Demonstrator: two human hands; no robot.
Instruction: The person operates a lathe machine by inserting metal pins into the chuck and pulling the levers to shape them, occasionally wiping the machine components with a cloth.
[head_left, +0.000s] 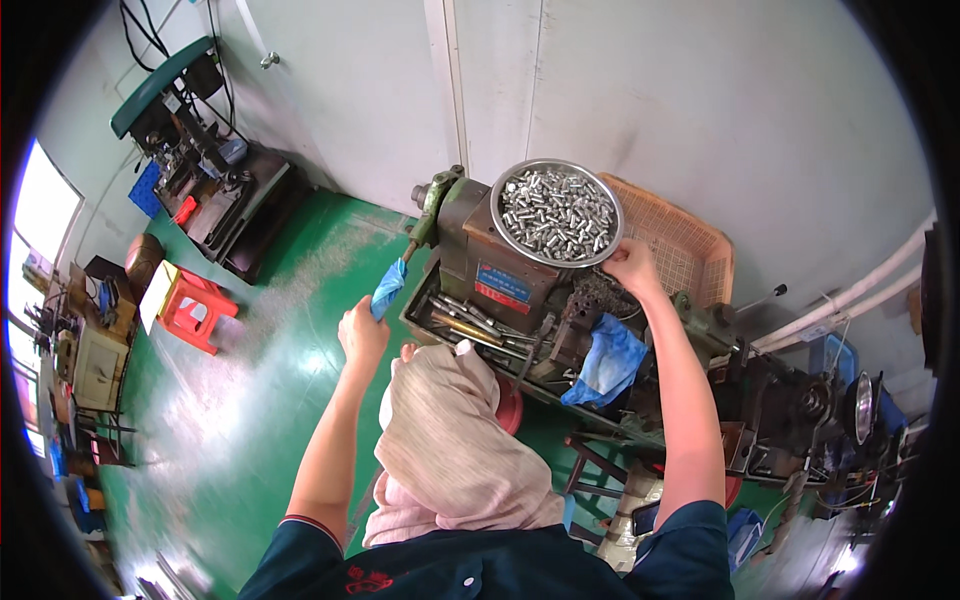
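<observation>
My left hand (363,335) is closed round the lower end of a lever handle wrapped in blue cloth (388,288). The lever joins the left end of a small bench lathe (470,225). Just below the rim of a steel bowl (557,213), my right hand (632,268) has its fingers pinched together over the dark, chip-covered part of the machine (598,296). Whatever those fingers hold is hidden or too small to name. Many short shiny metal pins fill the bowl, which sits on top of the headstock.
A blue rag (608,362) hangs over the machine's front. Rods and tools lie in the metal tray (470,325). Behind stands an orange plastic basket (680,235). A red stool (198,308) and a drill press (185,130) stand to the left; more machinery (800,405) is at right.
</observation>
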